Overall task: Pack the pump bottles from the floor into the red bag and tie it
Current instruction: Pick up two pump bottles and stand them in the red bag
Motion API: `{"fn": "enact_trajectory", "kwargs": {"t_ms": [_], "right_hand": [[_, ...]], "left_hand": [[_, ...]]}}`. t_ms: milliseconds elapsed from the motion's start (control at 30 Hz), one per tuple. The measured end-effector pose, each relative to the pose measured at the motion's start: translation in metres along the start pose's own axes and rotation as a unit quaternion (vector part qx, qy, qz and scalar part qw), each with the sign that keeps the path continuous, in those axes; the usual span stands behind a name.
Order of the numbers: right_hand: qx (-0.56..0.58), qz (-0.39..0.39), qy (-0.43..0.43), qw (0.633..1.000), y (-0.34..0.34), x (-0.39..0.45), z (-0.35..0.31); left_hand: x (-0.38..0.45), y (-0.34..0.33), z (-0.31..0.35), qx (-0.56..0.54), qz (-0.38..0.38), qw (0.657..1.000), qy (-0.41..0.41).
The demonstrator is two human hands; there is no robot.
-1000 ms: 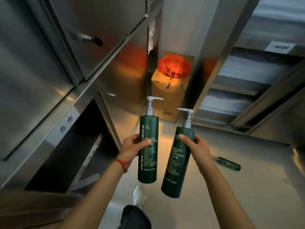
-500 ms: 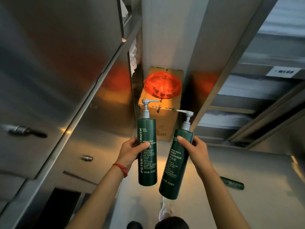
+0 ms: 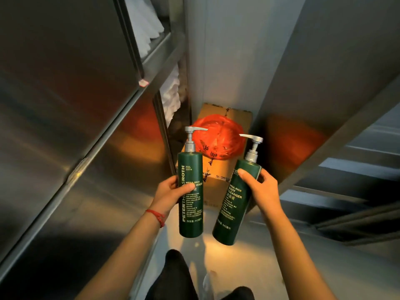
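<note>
1. A narrow aisle runs between brushed steel cabinets [image 3: 65,126] on the left and a steel shelving unit [image 3: 324,83] on the right, with a pale floor [image 3: 324,267] below and a grey wall at the far end.
2. The red bag [image 3: 218,135] lies on top of a cardboard box [image 3: 216,187] that stands on the floor against the far wall, between the two steel units. Its plastic is crumpled, and whether its mouth is open cannot be told.
3. The left bottle [image 3: 190,195] is dark green with a silver pump, held upright in the air in front of the box; its label reads "MEGA-RICH" and "WASH".
4. The left hand [image 3: 171,193] is clamped round that bottle's middle, thumb across the label, with a red string bracelet [image 3: 157,216] on the wrist.
5. The right bottle [image 3: 236,204] is the same green kind, marked "BODY CLEANSER", and tilts with its pump leaning to the right. The two bottles are near each other but apart.
6. The right hand [image 3: 263,189] is closed round the upper part of that bottle, thumb on its shoulder.
7. White folded cloths [image 3: 171,94] sit on shelves [image 3: 160,48] at the far left, beyond the cabinets.
8. The person's dark trouser legs [image 3: 175,276] and a pale shoe [image 3: 208,282] show at the bottom edge.
</note>
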State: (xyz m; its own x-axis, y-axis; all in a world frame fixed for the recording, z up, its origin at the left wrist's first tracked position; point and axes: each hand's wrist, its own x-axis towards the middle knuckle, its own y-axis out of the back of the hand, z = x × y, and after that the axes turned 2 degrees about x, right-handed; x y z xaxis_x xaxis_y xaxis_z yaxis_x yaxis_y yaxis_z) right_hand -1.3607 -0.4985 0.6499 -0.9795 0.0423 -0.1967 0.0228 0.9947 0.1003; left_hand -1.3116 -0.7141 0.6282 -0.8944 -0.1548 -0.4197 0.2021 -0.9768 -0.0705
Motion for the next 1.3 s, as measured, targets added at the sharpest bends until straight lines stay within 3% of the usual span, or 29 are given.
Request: {"fn": "enact_trajectory", "kwargs": {"t_ms": [600,733,900,1300], "right_hand": [[0.008,0.116,0.001,0.993,-0.043,0.235,-0.011],[-0.011,0.147,0.01,0.989,-0.048,0.276,-0.005],[-0.027,0.129,0.019,0.991,-0.057,0.327,0.013],[-0.053,0.134,0.042,0.989,-0.077,0.41,0.097]], "left_hand": [[0.284,-0.04,0.078,0.044,-0.018,0.998,-0.042],[0.326,-0.049,0.076,0.06,-0.006,0.998,-0.035],[0.377,-0.059,0.072,0.114,0.023,0.991,-0.064],[0.471,-0.079,0.022,0.189,0.004,0.977,-0.098]]}}
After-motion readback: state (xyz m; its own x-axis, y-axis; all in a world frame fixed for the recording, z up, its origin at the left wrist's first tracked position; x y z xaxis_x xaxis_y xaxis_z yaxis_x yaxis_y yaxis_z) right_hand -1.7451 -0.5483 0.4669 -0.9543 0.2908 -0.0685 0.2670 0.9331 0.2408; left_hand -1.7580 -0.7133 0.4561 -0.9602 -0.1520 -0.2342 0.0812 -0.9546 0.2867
